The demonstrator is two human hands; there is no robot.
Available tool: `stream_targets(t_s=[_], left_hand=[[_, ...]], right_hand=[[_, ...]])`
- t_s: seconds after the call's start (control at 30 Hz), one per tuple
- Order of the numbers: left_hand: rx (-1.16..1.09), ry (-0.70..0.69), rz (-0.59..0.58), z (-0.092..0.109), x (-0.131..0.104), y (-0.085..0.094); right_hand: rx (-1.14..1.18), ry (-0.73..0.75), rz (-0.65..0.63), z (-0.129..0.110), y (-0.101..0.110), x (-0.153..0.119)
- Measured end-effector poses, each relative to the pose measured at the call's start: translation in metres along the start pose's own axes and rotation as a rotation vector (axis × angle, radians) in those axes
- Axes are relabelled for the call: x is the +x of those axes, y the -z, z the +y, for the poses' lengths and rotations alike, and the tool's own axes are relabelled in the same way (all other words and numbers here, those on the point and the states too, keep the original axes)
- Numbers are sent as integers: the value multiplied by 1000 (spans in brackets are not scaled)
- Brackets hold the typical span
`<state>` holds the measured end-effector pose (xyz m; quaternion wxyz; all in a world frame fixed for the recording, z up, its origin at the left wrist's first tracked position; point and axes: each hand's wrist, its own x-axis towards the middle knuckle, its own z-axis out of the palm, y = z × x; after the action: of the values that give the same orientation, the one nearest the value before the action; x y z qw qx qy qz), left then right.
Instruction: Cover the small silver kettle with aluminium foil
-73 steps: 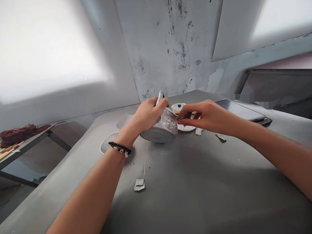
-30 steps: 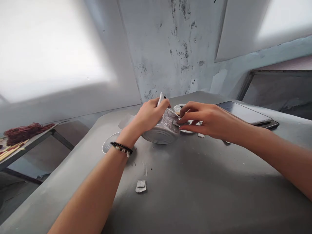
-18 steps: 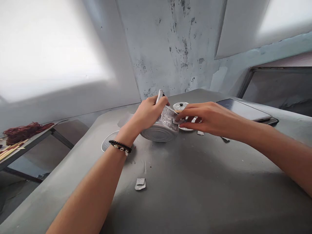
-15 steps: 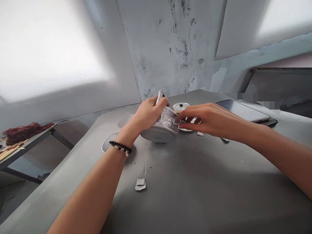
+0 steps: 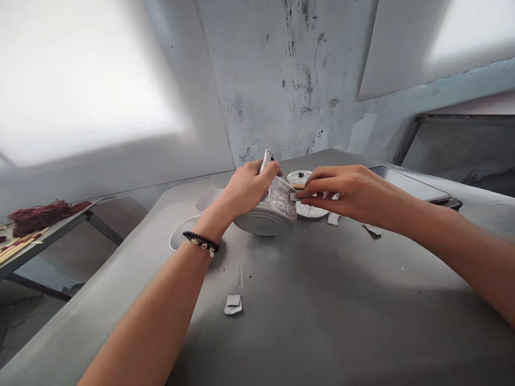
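Observation:
A silver-grey metal pot (image 5: 265, 221) is tipped over on the grey table, its ringed base facing me. My left hand (image 5: 251, 187) is closed around its upper side, and a pale rod-like part (image 5: 266, 160) sticks up past the thumb. Between its fingertips my right hand (image 5: 336, 187) pinches a small grey-white piece of sandpaper (image 5: 294, 197) against the pot's rough, speckled side. Behind the right fingers lie a round lid (image 5: 299, 176) with a black knob and a speckled pale disc (image 5: 313, 213). My left fingertips are partly hidden by the pot.
Scraps (image 5: 233, 304) lie on the table's near part, and another scrap (image 5: 372, 231) lies right of the hands. A perforated disc (image 5: 179, 234) is beside my left wrist. A tablet-like device (image 5: 410, 184) rests at right. Dark red yarn (image 5: 48, 217) sits on a side table.
My right fingers have shifted slightly and show more of the disc behind them. The pinched piece stays at the pot's side. The left hand keeps its hold; the view has moved a little.

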<state>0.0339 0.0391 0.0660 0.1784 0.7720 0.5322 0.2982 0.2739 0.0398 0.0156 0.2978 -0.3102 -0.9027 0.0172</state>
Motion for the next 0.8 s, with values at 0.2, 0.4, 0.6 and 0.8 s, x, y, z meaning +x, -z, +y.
stream_targets(t_s=[0.2, 0.4, 0.6, 0.8], left_hand=[[9, -12, 6, 0, 0, 0], [-8, 4, 7, -1, 2, 0], [-7, 1, 7, -2, 2, 0], [-14, -5, 15, -3, 3, -1]], right_hand=[[20, 32, -4, 1, -1, -1], [18, 45, -17, -3, -3, 0], [27, 18, -8, -8, -1, 1], [40, -14, -13, -10, -1, 1]])
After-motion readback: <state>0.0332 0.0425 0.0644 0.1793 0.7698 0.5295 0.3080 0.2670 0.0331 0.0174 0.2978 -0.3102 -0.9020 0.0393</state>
